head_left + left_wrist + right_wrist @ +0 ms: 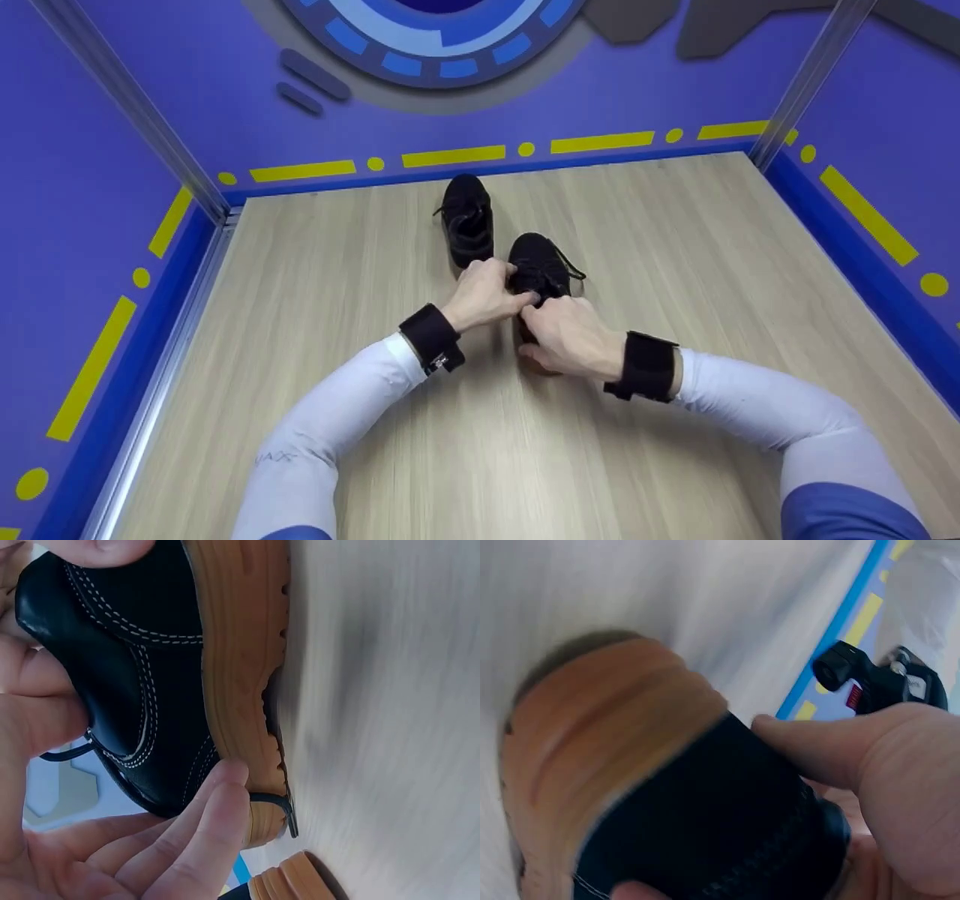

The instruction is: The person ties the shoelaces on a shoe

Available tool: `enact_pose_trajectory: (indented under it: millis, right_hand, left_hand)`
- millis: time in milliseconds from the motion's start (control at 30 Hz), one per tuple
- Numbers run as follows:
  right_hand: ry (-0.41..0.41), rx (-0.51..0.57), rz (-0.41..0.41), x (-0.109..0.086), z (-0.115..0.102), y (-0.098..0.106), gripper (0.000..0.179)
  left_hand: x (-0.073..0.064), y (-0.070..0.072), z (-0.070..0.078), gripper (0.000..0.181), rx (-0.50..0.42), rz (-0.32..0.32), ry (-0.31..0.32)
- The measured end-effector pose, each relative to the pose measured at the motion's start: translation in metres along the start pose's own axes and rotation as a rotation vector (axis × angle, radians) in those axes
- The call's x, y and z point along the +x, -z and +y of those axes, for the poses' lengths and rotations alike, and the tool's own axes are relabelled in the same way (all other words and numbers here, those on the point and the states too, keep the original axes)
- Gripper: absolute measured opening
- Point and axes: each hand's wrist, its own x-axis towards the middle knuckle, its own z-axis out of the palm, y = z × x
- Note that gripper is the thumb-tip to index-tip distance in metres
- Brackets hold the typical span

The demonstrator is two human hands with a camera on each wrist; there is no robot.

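Note:
A black lace-up shoe (535,259) with white stitching and a tan, wood-look sole (241,660) stands on the board, toe away from me. My left hand (484,296) is at its left side, by the laces. In the left wrist view the fingers lie along the front side of the shoe and the thumb is at the tongue. My right hand (570,337) grips the shoe's back part; the right wrist view shows the thumb (817,741) against the collar above the heel (600,727). A loose lace (574,268) hangs at the right.
The matching black shoe (466,214) stands farther back to the left, toe toward the back wall. The wood-grain board (675,247) is bounded by blue-purple panels (187,90) with yellow markings. Each wrist wears a black strap (431,335).

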Motion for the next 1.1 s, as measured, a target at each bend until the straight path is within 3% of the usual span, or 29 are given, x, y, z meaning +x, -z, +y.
enact_pose_trajectory:
  millis: [167,367,467,633,733,833,933,1100]
  right_hand:
    - [0.048,0.033,-0.031,0.003,0.005,0.009,0.039]
    - [0.072,0.415,0.087,0.012,0.038,0.024,0.013]
    - [-0.062,0.566,0.127,0.014,0.062,0.029,0.021]
    - [-0.364,0.693,-0.011,0.016,0.092,0.017,0.054]
    - [-0.461,0.732,-0.110,0.017,0.101,0.004,0.072]
    - [-0.506,0.782,-0.144,0.019,0.105,-0.007,0.079]
    - [-0.530,0.849,-0.130,0.023,0.107,-0.013,0.070]
    - [-0.550,0.994,-0.051,0.029,0.108,-0.017,0.036]
  left_hand:
    - [-0.001,-0.003,-0.001,0.039,0.038,0.016,-0.015]
    - [-0.005,-0.004,0.000,0.052,0.095,0.076,0.012]
    - [-0.007,-0.006,0.001,0.060,0.063,0.111,-0.031]
    - [-0.005,-0.009,0.002,0.043,-0.021,0.111,-0.141]
    - [-0.003,-0.011,0.002,0.026,-0.071,0.121,-0.185]
    - [-0.001,-0.011,0.001,0.014,-0.109,0.140,-0.200]
    - [0.000,-0.011,-0.001,0.015,-0.131,0.148,-0.205]
    - [0.000,-0.009,-0.001,0.026,-0.186,0.144,-0.197]
